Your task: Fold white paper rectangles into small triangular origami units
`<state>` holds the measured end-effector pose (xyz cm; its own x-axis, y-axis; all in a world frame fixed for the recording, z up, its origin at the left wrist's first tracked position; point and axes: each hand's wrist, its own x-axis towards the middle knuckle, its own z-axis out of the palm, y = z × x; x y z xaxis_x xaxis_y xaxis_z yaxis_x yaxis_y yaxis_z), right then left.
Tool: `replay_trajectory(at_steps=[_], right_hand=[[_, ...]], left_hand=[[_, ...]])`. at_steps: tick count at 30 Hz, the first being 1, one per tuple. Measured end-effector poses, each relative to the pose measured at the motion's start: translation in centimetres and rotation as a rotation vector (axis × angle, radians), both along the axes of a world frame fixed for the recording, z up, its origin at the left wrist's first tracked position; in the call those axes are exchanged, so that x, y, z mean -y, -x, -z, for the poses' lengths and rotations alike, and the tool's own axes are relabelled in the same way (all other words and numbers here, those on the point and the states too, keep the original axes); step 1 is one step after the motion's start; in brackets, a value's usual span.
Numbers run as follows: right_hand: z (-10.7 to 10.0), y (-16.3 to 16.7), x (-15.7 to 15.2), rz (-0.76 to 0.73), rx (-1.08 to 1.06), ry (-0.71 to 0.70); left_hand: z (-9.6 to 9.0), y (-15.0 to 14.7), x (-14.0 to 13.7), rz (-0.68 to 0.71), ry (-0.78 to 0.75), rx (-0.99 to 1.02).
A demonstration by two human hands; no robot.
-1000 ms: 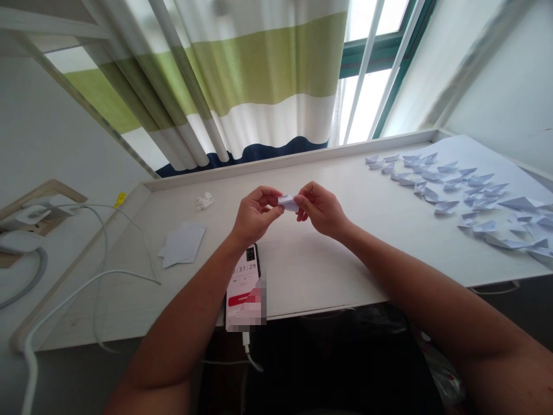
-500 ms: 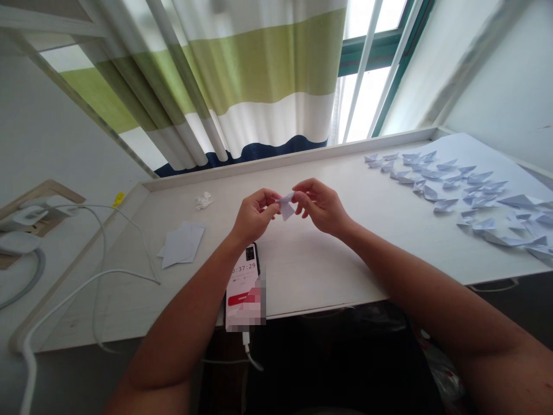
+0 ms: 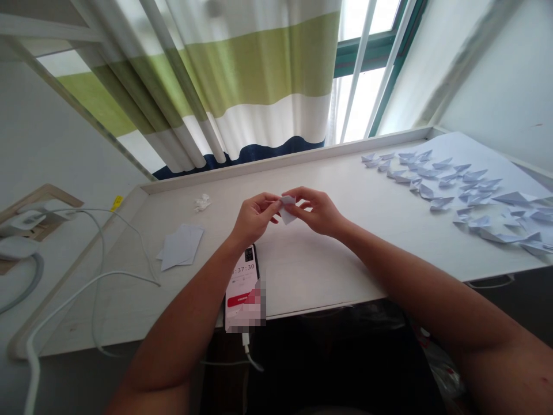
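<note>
A small folded piece of white paper (image 3: 288, 215) is held above the desk between my two hands. My left hand (image 3: 254, 218) pinches its left edge between thumb and fingers. On the other side, my right hand (image 3: 318, 212) grips the paper's upper right part, thumb in front and fingers behind. Several folded paper boats (image 3: 440, 203) stand in rows at the right of the desk, some on a large white sheet (image 3: 460, 144). A small stack of white paper sheets (image 3: 182, 246) lies to the left of my left hand.
A phone (image 3: 242, 294) with a timer lies at the front edge of the white desk (image 3: 319, 276), plugged into a cable. White cables (image 3: 90, 282) cross the desk's left side near a power strip (image 3: 37, 213). Crumpled white paper (image 3: 202, 202) sits behind the stack.
My right thumb and fingers have shifted on the folded paper, closing over its upper right part. The paper has turned and shows a flatter face. The view has moved slightly.
</note>
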<state>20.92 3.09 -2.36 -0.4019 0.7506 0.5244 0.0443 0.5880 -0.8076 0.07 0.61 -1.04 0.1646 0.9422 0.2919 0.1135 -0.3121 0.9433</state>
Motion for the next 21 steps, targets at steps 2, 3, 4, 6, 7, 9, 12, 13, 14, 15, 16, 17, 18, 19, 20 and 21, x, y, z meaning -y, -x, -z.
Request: replay_trajectory(at_steps=[2, 3, 4, 6, 7, 9, 12, 13, 14, 15, 16, 17, 18, 19, 20, 21], right_hand=[[-0.18, -0.03, 0.14, 0.011, -0.017, -0.021], [-0.23, -0.04, 0.17, 0.009, -0.020, -0.028], [-0.25, -0.05, 0.15, 0.004, -0.021, -0.029], [-0.18, -0.06, 0.00, 0.018, -0.019, -0.010], [-0.12, -0.07, -0.13, 0.043, -0.020, 0.005], [-0.01, -0.11, -0.40, 0.101, -0.032, 0.021], [-0.04, -0.15, -0.58, 0.119, -0.073, 0.013], [-0.10, -0.16, -0.54, 0.096, -0.080, 0.010], [-0.17, -0.15, -0.46, 0.066, -0.081, 0.011], [-0.24, -0.13, -0.36, 0.036, -0.076, 0.013], [-0.29, -0.11, -0.27, 0.012, -0.067, 0.011], [-0.32, -0.09, -0.19, -0.005, -0.056, 0.002], [-0.32, -0.08, -0.15, -0.012, -0.047, -0.012], [-0.29, -0.07, -0.15, -0.009, -0.041, -0.025], [-0.24, -0.06, -0.20, 0.003, -0.042, -0.031], [-0.19, -0.05, -0.27, 0.021, -0.054, -0.030]], left_hand=[[0.04, 0.05, -0.02, -0.011, -0.016, -0.011], [0.05, 0.08, -0.04, -0.017, -0.022, -0.012], [0.07, 0.10, -0.07, -0.024, -0.023, -0.009], [0.09, 0.15, -0.15, -0.041, -0.022, 0.008], [0.08, 0.18, -0.20, -0.055, -0.020, 0.023], [0.04, 0.24, -0.29, -0.078, -0.012, 0.057], [-0.09, 0.31, -0.33, -0.088, 0.007, 0.099], [-0.14, 0.32, -0.29, -0.080, 0.016, 0.106], [-0.18, 0.32, -0.24, -0.071, 0.025, 0.112], [-0.21, 0.31, -0.18, -0.060, 0.032, 0.113], [-0.22, 0.30, -0.14, -0.046, 0.037, 0.105], [-0.21, 0.29, -0.11, -0.032, 0.039, 0.089], [-0.17, 0.29, -0.12, -0.020, 0.035, 0.072], [-0.10, 0.29, -0.17, -0.008, 0.027, 0.060], [-0.02, 0.30, -0.24, 0.002, 0.013, 0.058], [0.07, 0.31, -0.34, 0.012, -0.002, 0.066]])
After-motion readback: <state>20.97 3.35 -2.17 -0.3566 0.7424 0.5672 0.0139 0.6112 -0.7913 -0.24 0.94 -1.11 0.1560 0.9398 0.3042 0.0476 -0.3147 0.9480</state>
